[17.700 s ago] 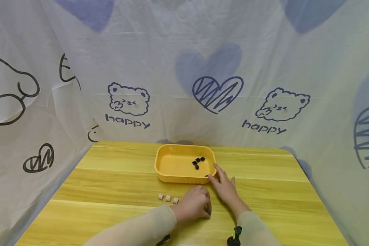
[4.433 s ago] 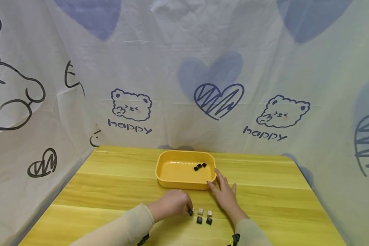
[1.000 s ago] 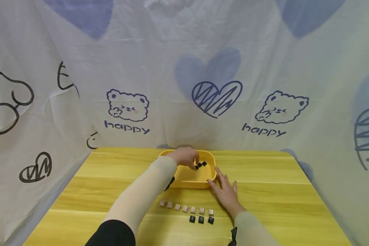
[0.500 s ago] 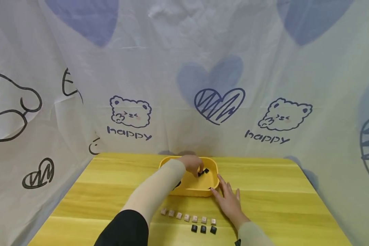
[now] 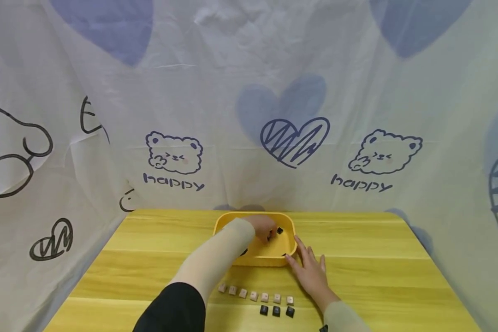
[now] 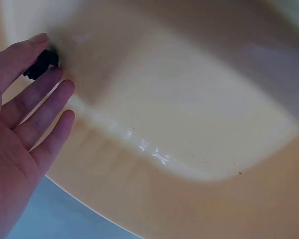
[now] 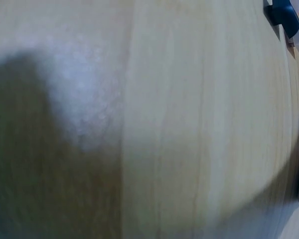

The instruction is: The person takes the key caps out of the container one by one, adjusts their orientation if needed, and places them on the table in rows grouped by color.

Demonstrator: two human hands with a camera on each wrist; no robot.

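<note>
black keycap [image 6: 42,64] in left hand [image 5: 262,226] inside yellow tray [image 5: 265,261]

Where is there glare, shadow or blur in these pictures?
Left wrist view: white glints on the tray, soft shadows across it; right wrist view: bluish glare and soft-edged shadows on the table; head view: marks on the pale keycaps too small and blurred to read.

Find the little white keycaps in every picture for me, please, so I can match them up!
Head: the white keycaps make a row on the table, low down near the middle.
Left wrist: they're not in it.
Right wrist: top right corner, partly cut off by the edge.
Shared landmark: black keycaps next to the white ones, in the head and right wrist views.
</note>
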